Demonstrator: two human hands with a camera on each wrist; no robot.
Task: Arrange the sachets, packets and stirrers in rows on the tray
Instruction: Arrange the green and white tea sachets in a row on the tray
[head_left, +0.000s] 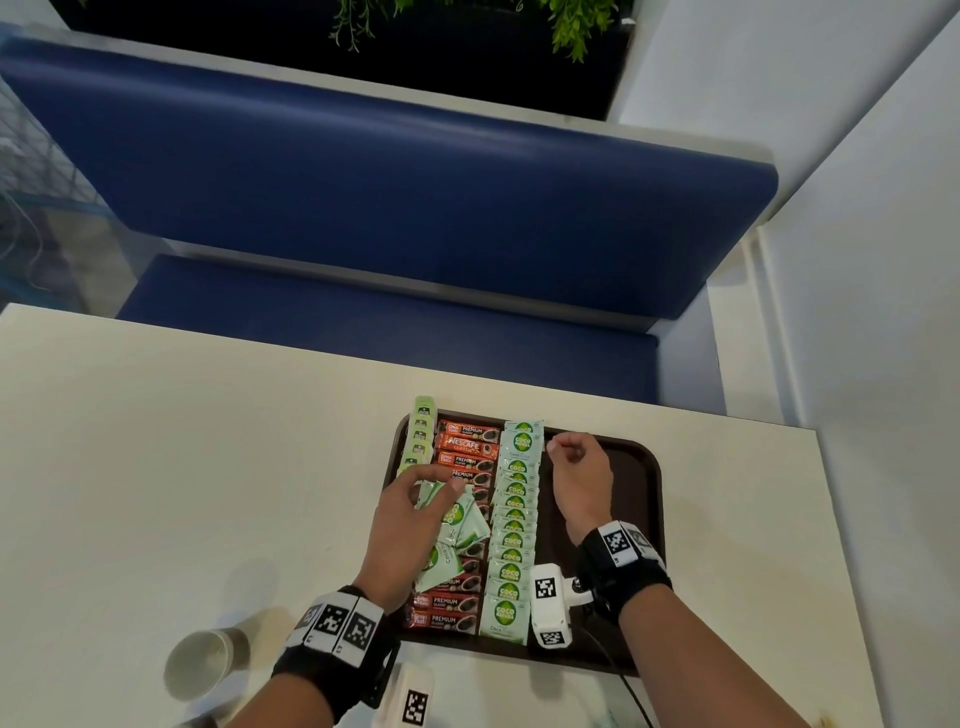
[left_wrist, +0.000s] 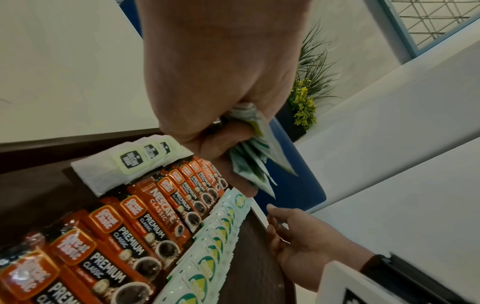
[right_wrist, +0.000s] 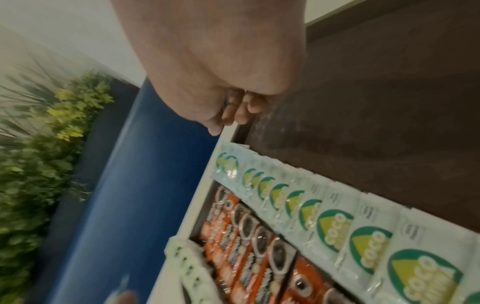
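Observation:
A dark brown tray (head_left: 634, 499) lies on the cream table. It carries three columns: tea bags (head_left: 418, 436) with green tags on the left, orange coffee packets (head_left: 465, 447) in the middle, and pale green Coco sachets (head_left: 514, 525) to their right. My left hand (head_left: 436, 488) grips a loose bundle of Coco sachets (head_left: 460, 519) above the coffee column; the bundle (left_wrist: 257, 156) fans out of my fist. My right hand (head_left: 566, 452) hovers over the bare right part of the tray, beside the far end of the Coco column. Its fingers (right_wrist: 241, 111) are curled and hold nothing.
A paper cup (head_left: 200, 660) lies on its side on the table, near left of the tray. A blue padded bench (head_left: 389, 208) runs behind the table's far edge. A white wall stands close on the right. The table surface (head_left: 182, 441) spreads left of the tray.

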